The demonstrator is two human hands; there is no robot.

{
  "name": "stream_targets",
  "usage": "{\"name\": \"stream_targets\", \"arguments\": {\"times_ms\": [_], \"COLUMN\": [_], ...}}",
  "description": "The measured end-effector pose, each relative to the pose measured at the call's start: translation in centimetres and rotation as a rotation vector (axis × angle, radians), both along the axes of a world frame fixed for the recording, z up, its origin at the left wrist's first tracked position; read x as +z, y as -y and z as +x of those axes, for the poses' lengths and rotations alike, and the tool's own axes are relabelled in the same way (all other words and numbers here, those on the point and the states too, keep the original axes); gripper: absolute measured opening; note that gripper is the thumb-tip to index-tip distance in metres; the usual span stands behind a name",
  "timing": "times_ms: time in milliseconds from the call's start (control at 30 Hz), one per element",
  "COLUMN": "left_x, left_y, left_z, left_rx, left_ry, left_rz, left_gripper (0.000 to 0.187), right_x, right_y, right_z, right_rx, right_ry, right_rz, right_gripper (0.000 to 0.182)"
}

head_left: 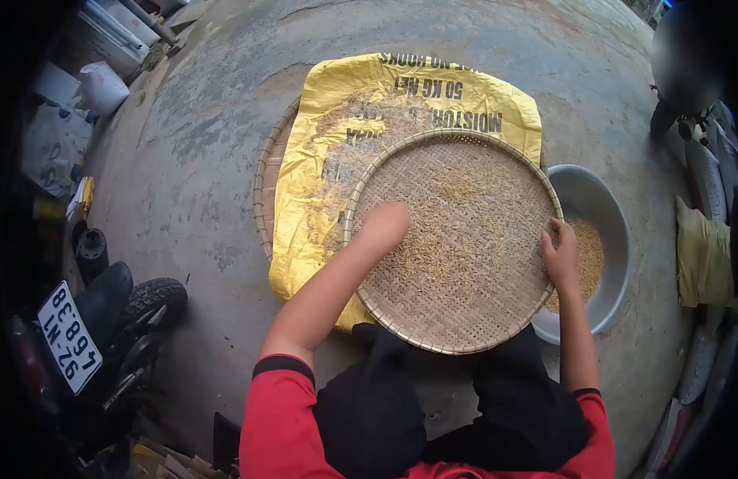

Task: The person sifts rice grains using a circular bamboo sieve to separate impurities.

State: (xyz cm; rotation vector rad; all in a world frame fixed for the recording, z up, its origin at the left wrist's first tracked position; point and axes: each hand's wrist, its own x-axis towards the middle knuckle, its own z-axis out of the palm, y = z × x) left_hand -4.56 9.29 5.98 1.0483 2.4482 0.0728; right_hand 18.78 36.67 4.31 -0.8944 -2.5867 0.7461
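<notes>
A round woven bamboo winnowing basket [465,319] sits in front of me, its near rim over my knees. Unhusked rice grains [465,239] lie spread across its weave, thicker toward the middle and far side. My right hand [561,251] grips the right rim, fingers over the edge. Over the left part of the basket is my left hand [390,222], bent downward at the grain; its fingers are hidden behind the back of the hand. Beneath the basket, a yellow printed sack [305,239] is spread with chaff and bits on it.
Right of the basket stands a grey metal basin [616,295] with grain inside. Another woven tray [267,176] shows under the sack's left edge. A motorbike [137,311] is parked at the left. Filled sacks [702,255] line the right side of the concrete floor [201,160].
</notes>
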Motion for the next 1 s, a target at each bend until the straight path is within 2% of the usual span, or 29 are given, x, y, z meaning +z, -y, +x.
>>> {"name": "stream_targets", "arguments": {"times_ms": [67, 100, 133, 200, 233, 300, 367, 433, 500, 567, 600, 667, 733, 800, 1000], "left_x": [1.2, 2.2, 5.1, 7.6, 8.2, 9.1, 7.1, 2.6, 0.4, -0.4, -0.4, -0.5, -1.2, -0.8, -2.7], "left_y": [-2.5, -4.3, -5.9, -7.7, -7.7, -7.3, -5.4, -2.7, 1.4, 4.6, 5.8, 7.6, 8.5, 8.6, 8.4], "left_z": [0.3, 0.4, 1.3, 3.5, 3.8, 4.1, 2.1, -0.6, -2.0, -2.7, -2.8, -2.9, -2.6, -1.5, -1.3], "left_rx": [0.048, -0.089, 0.02, -0.098, -0.099, -0.063, 0.072, 0.273, 0.348, 0.503, 0.504, 0.354, 0.312, 0.206, 0.252], "left_ry": [0.116, 0.232, 0.634, 1.157, 1.156, 1.387, 1.174, 0.744, 0.415, 0.317, 0.314, 0.044, -0.001, -0.202, -0.146], "left_rz": [0.138, 0.13, 0.276, 0.769, 0.775, 0.935, 0.914, 0.797, 0.717, 0.686, 0.677, 0.502, 0.497, 0.443, 0.394], "left_gripper": [0.017, 0.015, 0.021, 0.029, 0.029, 0.034, 0.033, 0.03, 0.028, 0.024, 0.024, 0.02, 0.017, 0.016, 0.017], "right_x": [0.0, -0.1, -0.1, 0.1, 0.1, -0.1, -0.4, -0.7, -0.4, -0.9, -1.1, -1.0, -0.8, -0.6, -1.6], "right_y": [-0.1, 0.0, 0.1, 0.1, 0.1, 0.0, -0.4, -0.3, -0.2, -0.5, -0.6, -0.5, -0.4, -0.3, -1.0], "right_z": [0.0, 0.0, 0.0, -0.1, -0.1, 0.0, 0.1, 0.3, 0.1, 0.2, 0.2, 0.3, 0.1, 0.1, 0.4], "right_rx": [-0.002, -0.001, 0.004, -0.001, 0.002, -0.001, 0.005, 0.008, -0.011, -0.005, 0.005, 0.002, -0.02, -0.02, -0.028], "right_ry": [-0.001, -0.001, 0.002, -0.008, -0.008, -0.003, -0.02, -0.034, -0.04, -0.055, -0.066, -0.054, -0.06, -0.055, -0.077], "right_rz": [0.003, 0.004, 0.003, -0.03, -0.024, 0.01, 0.015, 0.005, -0.027, -0.036, -0.033, -0.037, -0.076, -0.075, -0.131], "right_gripper": [0.038, 0.038, 0.038, 0.037, 0.037, 0.037, 0.037, 0.037, 0.037, 0.036, 0.036, 0.036, 0.035, 0.035, 0.035]}}
